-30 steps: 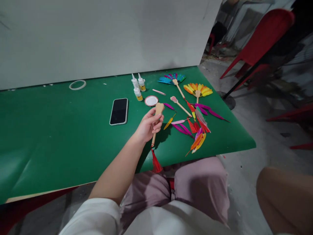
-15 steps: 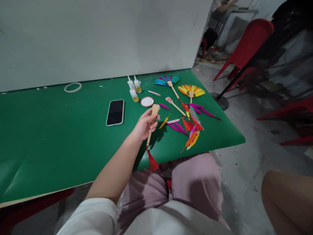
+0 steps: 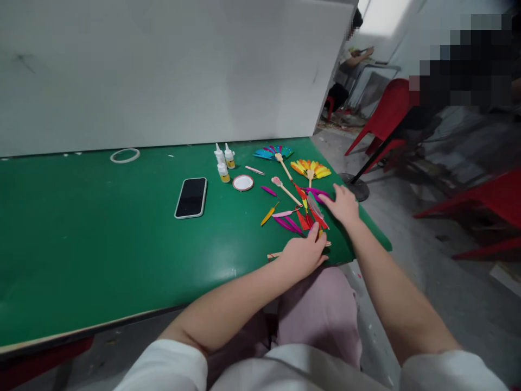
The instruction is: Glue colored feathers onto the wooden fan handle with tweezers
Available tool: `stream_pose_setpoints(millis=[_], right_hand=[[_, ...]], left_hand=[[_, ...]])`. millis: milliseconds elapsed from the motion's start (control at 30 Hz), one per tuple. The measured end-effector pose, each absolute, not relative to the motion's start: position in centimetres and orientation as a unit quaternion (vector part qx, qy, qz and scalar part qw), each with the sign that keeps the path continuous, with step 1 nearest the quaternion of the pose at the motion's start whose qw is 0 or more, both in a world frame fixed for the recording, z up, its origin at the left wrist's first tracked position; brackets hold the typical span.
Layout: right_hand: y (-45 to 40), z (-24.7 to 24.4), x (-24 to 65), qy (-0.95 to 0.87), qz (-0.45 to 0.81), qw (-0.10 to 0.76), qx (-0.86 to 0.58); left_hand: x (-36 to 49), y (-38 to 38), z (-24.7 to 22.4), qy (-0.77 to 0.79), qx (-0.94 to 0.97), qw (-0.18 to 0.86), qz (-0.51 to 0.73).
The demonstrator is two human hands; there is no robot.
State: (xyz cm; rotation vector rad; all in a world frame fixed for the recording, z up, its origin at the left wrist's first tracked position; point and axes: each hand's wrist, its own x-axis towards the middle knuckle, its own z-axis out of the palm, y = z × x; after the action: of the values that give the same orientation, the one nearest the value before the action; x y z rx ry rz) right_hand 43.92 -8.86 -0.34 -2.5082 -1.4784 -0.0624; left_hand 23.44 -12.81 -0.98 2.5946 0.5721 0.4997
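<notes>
My left hand (image 3: 303, 255) reaches over the table's front edge, its fingers bent down. A wooden fan handle (image 3: 274, 255) runs beneath it, one end out on each side. Its tassel is out of sight. Loose yellow-orange feathers are mostly covered by these fingers. My right hand (image 3: 345, 207) is open at the right, thumb and fingers apart, beside magenta feathers (image 3: 315, 194); whether it touches them I cannot tell. Between the hands lie a grey feather (image 3: 315, 206) and red tassels (image 3: 302, 220). A second wooden handle (image 3: 288, 193) with a pinkish head lies behind them.
A blue feather fan (image 3: 273, 153) and a yellow feather fan (image 3: 311, 169) lie at the back right. Further left are several glue bottles (image 3: 223, 172), a round white lid (image 3: 243, 183), tweezers (image 3: 255, 170), a phone (image 3: 191, 197) and a white ring (image 3: 125, 156). Red chairs (image 3: 380, 117) stand beyond.
My left hand has moved right and down with the wooden fan handle, over the loose orange feathers. My right hand has come into view at the table's right side.
</notes>
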Motion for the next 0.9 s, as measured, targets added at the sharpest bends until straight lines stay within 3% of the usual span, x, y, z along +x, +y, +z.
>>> stream_pose_setpoints(millis=[133,400,633,900], right_hand=[[-8.6,-2.4,43.3,-0.519,-0.045,0.121,-0.845],[-9.5,-3.2,43.2,-0.537,-0.030,0.118,-0.835],[-9.3,-2.1,43.4,-0.473,0.032,0.110,-0.874],[-7.0,1.0,41.9,-0.456,0.051,0.141,-0.877]], left_hand=[[23.9,-12.2,-3.0,0.202,0.961,0.124,0.142],[19.3,-11.1,-1.5,0.208,0.978,0.012,0.013],[12.8,-7.5,-2.0,0.192,0.981,-0.014,0.002],[8.7,-3.5,-1.1,0.323,0.946,0.003,-0.008]])
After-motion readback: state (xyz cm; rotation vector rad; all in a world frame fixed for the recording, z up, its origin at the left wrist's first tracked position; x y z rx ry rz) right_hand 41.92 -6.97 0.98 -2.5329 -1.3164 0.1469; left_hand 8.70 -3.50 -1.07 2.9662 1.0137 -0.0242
